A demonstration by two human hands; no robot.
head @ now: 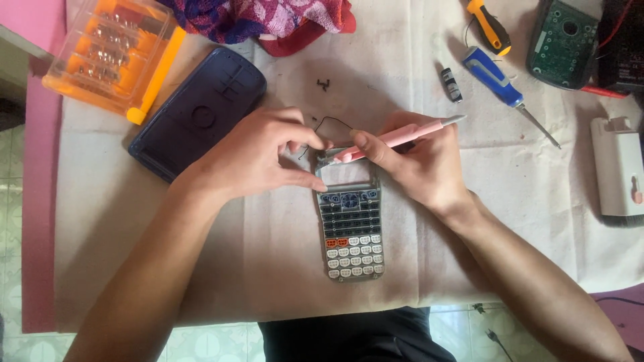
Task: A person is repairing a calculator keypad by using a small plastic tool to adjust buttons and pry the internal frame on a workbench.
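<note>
Calculator (350, 231) flat on cloth-covered desk (268, 268), display end under both hands. Left hand (258, 157), fingers pinching the top edge: hold firm. Right hand (422, 167), fingers clamped round pink tool (396, 139): tip low, gentle pressure, clear of thin black wire (333, 122).

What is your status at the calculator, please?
Left hand steadying calculator top. Right hand holding pink tool, tip at its upper edge. Thin black wire nearby.

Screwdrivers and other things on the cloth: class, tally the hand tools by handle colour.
Orange-handled screwdriver: 1
Blue-handled screwdriver: 1
Pink tool held in the right hand: 1
Total: 3
</note>
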